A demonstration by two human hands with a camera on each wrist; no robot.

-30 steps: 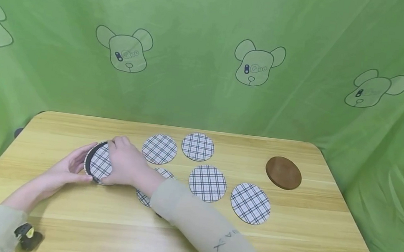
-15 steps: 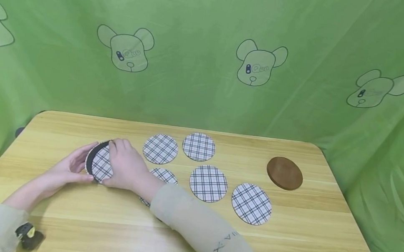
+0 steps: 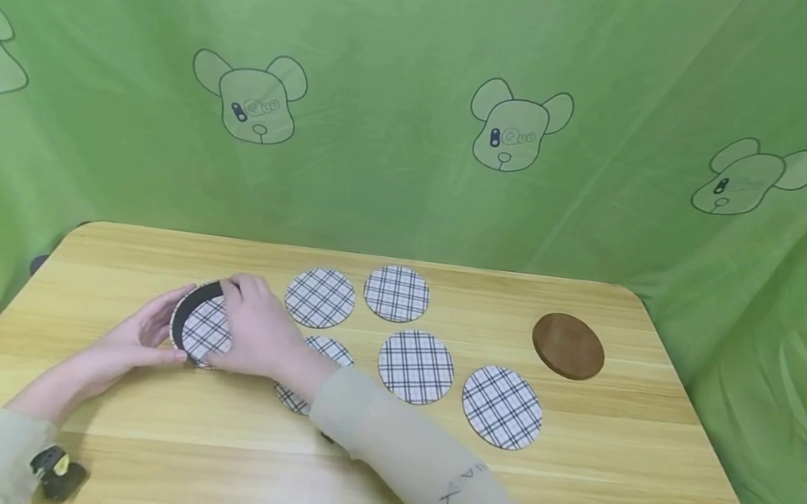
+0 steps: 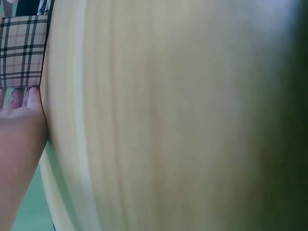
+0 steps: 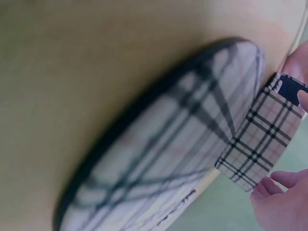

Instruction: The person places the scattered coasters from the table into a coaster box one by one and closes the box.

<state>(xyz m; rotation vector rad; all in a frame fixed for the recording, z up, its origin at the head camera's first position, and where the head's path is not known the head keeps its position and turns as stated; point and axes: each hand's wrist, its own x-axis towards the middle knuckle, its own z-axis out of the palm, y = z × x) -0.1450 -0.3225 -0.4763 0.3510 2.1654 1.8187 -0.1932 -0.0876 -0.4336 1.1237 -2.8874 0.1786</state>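
Note:
At the left of the table, a plaid round coaster holder (image 5: 260,137) with a dark inside wall sits between both hands. A plaid coaster face (image 3: 206,330) shows down inside it. My left hand (image 3: 136,337) grips the holder's left side, its thumb at the near edge; in the left wrist view its fingers (image 4: 33,98) lie along the plaid wall. My right hand (image 3: 261,331) curls over the holder's right side, covering part of the coaster; in the right wrist view its fingertips (image 5: 262,188) are right at the rim.
Several plaid coasters lie to the right, including one at the back (image 3: 397,293), one in the middle (image 3: 415,367) and one farther right (image 3: 501,407). Another coaster (image 3: 331,350) lies partly under my right forearm. A brown disc (image 3: 568,346) rests near the table's right side.
More of the holder's dark inside wall shows than a second ago, and the coaster face sits lower within it. My right hand has shifted slightly right; the left hand has hardly moved.

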